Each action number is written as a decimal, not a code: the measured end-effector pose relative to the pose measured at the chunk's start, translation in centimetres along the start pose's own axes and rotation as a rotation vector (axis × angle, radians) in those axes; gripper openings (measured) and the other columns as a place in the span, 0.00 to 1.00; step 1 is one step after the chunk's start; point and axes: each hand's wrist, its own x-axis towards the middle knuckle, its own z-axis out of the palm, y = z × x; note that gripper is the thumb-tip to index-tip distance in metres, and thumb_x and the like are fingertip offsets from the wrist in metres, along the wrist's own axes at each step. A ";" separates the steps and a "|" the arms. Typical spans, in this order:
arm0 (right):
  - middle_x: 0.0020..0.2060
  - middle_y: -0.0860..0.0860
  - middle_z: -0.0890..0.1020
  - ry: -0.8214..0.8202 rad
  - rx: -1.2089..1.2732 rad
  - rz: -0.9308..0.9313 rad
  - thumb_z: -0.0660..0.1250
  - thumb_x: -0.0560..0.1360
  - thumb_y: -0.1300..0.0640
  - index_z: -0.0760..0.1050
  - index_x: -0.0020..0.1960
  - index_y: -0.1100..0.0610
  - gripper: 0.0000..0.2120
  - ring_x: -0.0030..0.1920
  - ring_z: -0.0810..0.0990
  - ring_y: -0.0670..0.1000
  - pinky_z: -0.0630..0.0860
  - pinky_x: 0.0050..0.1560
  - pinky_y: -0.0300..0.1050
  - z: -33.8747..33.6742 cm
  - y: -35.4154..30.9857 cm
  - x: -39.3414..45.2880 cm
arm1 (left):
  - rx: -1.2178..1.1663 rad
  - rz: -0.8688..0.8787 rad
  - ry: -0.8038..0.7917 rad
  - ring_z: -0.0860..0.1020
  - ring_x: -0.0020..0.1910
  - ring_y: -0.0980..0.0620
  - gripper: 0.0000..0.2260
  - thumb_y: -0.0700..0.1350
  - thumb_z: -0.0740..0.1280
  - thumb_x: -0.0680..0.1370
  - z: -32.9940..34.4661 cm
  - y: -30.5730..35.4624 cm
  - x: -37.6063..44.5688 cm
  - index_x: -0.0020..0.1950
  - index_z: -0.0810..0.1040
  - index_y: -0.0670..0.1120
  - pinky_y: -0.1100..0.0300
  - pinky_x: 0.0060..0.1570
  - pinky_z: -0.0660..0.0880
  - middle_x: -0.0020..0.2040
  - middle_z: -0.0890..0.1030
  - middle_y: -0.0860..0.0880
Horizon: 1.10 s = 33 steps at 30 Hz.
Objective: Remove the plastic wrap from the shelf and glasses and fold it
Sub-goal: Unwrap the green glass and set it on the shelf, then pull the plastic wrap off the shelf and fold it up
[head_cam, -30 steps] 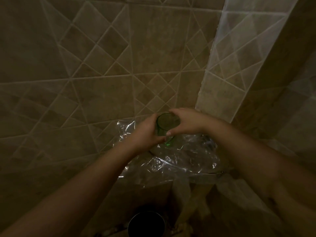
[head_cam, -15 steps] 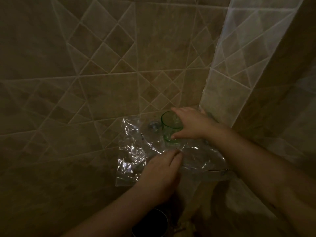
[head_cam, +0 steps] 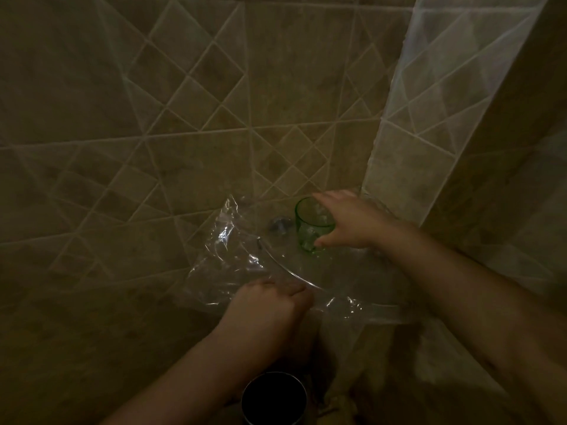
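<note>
A green glass (head_cam: 310, 223) stands upright on a clear glass corner shelf (head_cam: 288, 271) fixed to the tiled wall. My right hand (head_cam: 346, 222) grips the green glass by its rim and side. Crumpled clear plastic wrap (head_cam: 227, 259) covers the shelf and hangs over its front edge. My left hand (head_cam: 270, 305) is closed on the wrap at the shelf's front edge. A small clear object (head_cam: 279, 225), maybe a second glass, sits left of the green glass under the wrap.
A dark round cup (head_cam: 274, 398) stands below the shelf near the bottom edge. Tiled walls meet in a corner, with a lighter tiled column (head_cam: 423, 102) at the right. The light is dim.
My left hand left the green glass, dropped to the shelf's front edge and closed on the wrap. My right hand stayed on the glass.
</note>
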 end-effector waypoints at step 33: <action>0.77 0.54 0.55 -0.082 0.027 0.064 0.73 0.67 0.43 0.50 0.77 0.52 0.48 0.75 0.56 0.55 0.56 0.70 0.49 -2.6 -0.8 -0.9 | -0.832 -0.103 0.265 0.84 0.39 0.46 0.12 0.60 0.64 0.75 -9.4 -6.2 -7.3 0.49 0.84 0.58 0.50 0.36 0.79 0.40 0.86 0.49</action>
